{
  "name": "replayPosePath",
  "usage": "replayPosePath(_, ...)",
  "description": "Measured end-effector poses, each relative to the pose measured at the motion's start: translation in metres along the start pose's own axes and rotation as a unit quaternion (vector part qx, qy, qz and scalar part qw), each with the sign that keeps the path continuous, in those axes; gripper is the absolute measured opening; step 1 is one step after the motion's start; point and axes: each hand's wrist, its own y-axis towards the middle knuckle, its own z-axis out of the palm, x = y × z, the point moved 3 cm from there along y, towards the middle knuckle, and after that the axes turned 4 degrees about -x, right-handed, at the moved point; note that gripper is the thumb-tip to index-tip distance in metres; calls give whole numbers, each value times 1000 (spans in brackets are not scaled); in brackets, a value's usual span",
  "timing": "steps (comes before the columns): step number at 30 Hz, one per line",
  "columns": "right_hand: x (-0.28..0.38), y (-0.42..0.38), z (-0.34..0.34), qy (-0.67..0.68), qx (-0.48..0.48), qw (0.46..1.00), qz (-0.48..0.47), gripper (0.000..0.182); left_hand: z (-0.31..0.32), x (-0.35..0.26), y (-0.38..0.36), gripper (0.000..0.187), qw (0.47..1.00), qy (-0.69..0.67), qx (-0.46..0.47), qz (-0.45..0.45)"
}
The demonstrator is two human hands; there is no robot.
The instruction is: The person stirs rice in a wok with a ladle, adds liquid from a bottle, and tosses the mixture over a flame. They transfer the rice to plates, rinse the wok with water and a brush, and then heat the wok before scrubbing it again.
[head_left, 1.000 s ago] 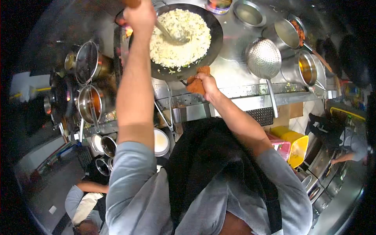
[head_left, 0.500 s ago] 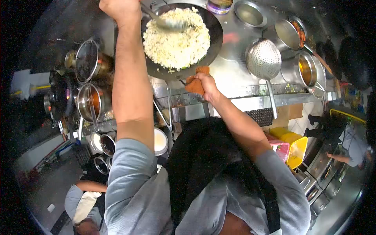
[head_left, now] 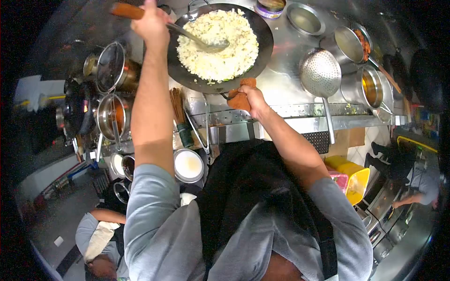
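My left hand [head_left: 152,28] is closed around the wooden-handled metal ladle [head_left: 191,36]. The ladle's head rests in a wide mound of cooked rice [head_left: 229,58], pale with small green bits. Under the rice is a large dark wok [head_left: 264,42] on the steel stove top. My right hand [head_left: 255,99] grips the near handle of the wok through a folded orange-brown cloth [head_left: 240,101]. Most of that handle is hidden under the cloth.
Right of the wok lie a perforated strainer [head_left: 320,72], a metal bowl [head_left: 305,18], a purple-labelled tin [head_left: 270,8] and pots [head_left: 349,44]. Leftward stand a bamboo brush [head_left: 178,105], tongs [head_left: 199,131] and more pots [head_left: 111,117]. Co-workers [head_left: 101,239] are at both lower sides.
The ladle and my left hand have shifted down in view, and the wooden grip now shows. The wok and my right hand appear slightly farther right, as does the whole counter.
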Motion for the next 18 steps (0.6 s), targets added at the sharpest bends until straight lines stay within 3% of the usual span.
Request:
replayPosePath(2,6,7,1,3,-3,1000,-3,27,6,-55,-23,18,990,-131,-22,41)
replayPosePath(3,-2,13,-5,1,12,1000,-9,29,-15,-39,40,30,971,-100,113,183)
replayPosePath(5,-5,15,-9,-1,23,1000,-14,31,-16,-38,50,32,965,-150,150,156)
replayPosePath(8,-3,14,-5,-7,34,999,-10,31,-1,13,62,21,989,-129,35,69)
replayPosePath(10,-2,10,-3,8,15,1000,12,31,13,12,65,31,992,-98,81,21)
replayPosePath(13,-2,12,-5,-10,-4,1000,1,31,25,-26,34,35,985,-120,120,30)
replayPosePath(15,-5,21,-9,1,17,1000,12,31,26,-40,2,36,977,-156,79,125)
replayPosePath(16,-6,24,-11,8,39,999,24,31,27,-21,-14,35,981,-119,52,141)
replayPosePath(18,-5,26,-14,-8,40,999,28,31,31,32,21,32,989,-118,45,82)
